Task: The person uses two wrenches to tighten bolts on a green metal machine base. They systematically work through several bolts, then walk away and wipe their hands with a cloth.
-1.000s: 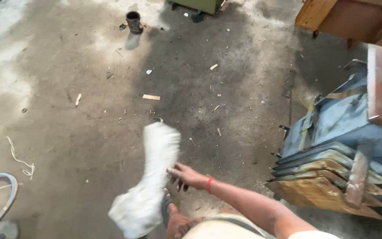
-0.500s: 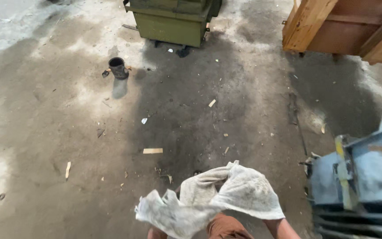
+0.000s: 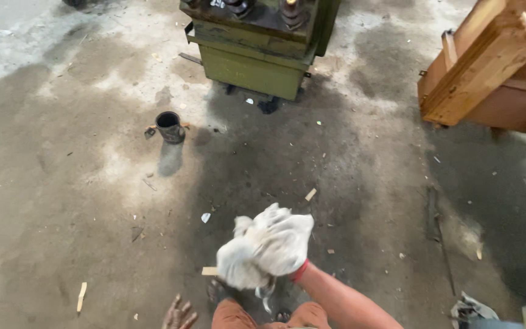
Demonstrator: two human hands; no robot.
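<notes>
A dirty white cloth (image 3: pixel 269 247) is bunched into a ball above the stained concrete floor. My right hand (image 3: pixel 298 272) is shut on it from below and is mostly hidden under the fabric; a red band shows at the wrist, and the forearm runs in from the lower right. My left hand (image 3: pixel 179 314) is low at the bottom edge with its fingers apart, holding nothing. My foot (image 3: pixel 217 290) shows just under the cloth, above my orange-brown trouser leg.
A green metal machine housing (image 3: pixel 257 61) stands at the top centre. A wooden crate (image 3: pixel 494 73) is at the top right. A short black cylinder (image 3: pixel 170 126) stands on the floor to the left. Wood chips (image 3: pixel 310 194) lie scattered; a crumpled rag (image 3: pixel 473 307) lies bottom right.
The cloth hung long from my right hand, then was gathered into a tight ball. The view has tilted forward; the blue metal stack at the right has left the frame.
</notes>
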